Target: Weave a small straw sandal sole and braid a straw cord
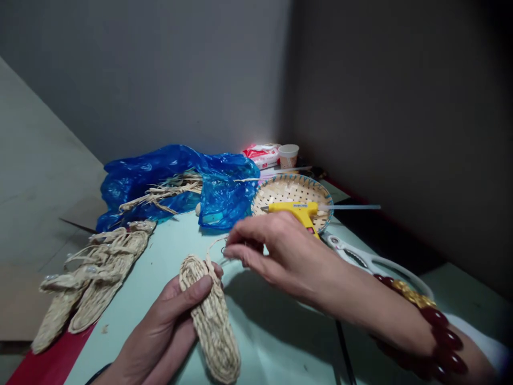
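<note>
A woven straw sole [216,321] lies in my left hand [176,315]. The thumb presses on its upper face and the fingers curl beneath it. From the sole's top end a thin straw strand [209,247] arcs up toward my right hand [276,246]. That hand is raised just right of the sole, thumb and forefinger pinched on a thin needle-like piece [223,250], too small to make out fully. Away to the left lies a pair of straw sandals [108,267] with plaited straps and shiny beads.
Loose straw [172,190] pokes out of a blue plastic bag [232,206] at the back. A yellow glue gun [294,208] rests on a woven basket [266,190]. White-handled scissors [385,264] lie to the right. Behind stand a paper cup [288,155] and a red-white packet [262,156].
</note>
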`<state>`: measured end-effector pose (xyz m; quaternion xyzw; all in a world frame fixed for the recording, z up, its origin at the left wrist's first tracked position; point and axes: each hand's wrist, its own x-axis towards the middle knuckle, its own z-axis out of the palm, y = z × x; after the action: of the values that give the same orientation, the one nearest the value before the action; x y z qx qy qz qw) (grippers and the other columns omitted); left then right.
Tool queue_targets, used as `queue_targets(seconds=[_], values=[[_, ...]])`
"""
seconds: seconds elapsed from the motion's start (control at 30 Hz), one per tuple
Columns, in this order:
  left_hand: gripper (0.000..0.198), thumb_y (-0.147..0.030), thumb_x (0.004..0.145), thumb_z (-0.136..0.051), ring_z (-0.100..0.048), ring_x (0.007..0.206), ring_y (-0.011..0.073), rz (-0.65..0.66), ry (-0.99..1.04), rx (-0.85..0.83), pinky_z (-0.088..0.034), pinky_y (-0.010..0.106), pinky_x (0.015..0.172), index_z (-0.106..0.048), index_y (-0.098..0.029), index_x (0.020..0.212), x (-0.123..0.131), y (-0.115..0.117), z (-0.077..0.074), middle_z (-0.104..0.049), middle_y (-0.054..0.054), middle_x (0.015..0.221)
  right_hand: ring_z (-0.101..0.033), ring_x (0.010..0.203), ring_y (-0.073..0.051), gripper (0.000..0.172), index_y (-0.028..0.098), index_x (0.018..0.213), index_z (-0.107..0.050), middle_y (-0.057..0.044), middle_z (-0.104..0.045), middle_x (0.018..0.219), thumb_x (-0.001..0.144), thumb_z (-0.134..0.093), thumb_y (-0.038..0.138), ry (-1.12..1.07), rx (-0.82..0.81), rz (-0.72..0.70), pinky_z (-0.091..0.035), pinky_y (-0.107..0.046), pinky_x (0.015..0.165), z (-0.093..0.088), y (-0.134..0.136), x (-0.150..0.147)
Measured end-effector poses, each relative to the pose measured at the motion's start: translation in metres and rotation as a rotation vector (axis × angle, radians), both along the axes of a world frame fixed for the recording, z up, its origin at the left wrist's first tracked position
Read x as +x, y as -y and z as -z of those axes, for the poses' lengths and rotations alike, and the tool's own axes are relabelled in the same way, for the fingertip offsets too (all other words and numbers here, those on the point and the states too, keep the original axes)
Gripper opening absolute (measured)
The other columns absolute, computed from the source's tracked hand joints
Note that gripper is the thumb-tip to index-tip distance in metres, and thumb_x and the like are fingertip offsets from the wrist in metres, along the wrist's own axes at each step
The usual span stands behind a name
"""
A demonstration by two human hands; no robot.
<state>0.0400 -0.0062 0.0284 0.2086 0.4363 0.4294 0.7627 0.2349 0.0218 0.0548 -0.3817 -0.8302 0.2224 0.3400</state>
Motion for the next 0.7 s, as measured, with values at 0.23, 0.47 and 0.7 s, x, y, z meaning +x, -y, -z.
queue_targets(seconds=[0.23,0.47,0.7], values=[[0.013,-0.016,0.08,-0.07,-0.067,0.089,0.0181,-0.071,0.06,0.155,-0.054,0.028,0.081,-0.069,-0.025,0.089,0.001,-0.007,-0.007,-0.07,-0.003,0.093,-0.058,0.085,-0.017,0.012,0.024,0.096,-0.058,0.0,-0.063,0.092,0.09,-0.059,0.034,0.088,-0.256,-0.033,-0.043,-0.025,0.069,0.007,0.027,-0.011],[0.019,-0.025,0.078,-0.074,-0.065,0.085,0.0197,0.036,-0.134,0.181,-0.052,0.029,0.079,-0.07,-0.024,0.096,-0.013,-0.009,-0.006,-0.07,0.001,0.085,-0.056,0.094,-0.015,0.008,0.023,0.098,-0.057,0.0,-0.062,0.099,0.094,-0.05,0.021,0.037,-0.17,-0.012,-0.041,-0.026,0.086,0.001,0.019,-0.012],[0.021,-0.043,0.072,-0.074,-0.054,0.049,0.0149,-0.001,-0.889,0.514,-0.038,0.019,0.044,-0.073,-0.022,0.07,-0.048,-0.008,0.005,-0.065,0.001,0.057,-0.055,0.091,-0.015,0.01,0.023,0.094,-0.057,0.002,-0.061,0.093,0.096,-0.05,0.028,0.047,-0.257,0.077,-0.04,-0.026,0.08,0.003,0.012,-0.006]])
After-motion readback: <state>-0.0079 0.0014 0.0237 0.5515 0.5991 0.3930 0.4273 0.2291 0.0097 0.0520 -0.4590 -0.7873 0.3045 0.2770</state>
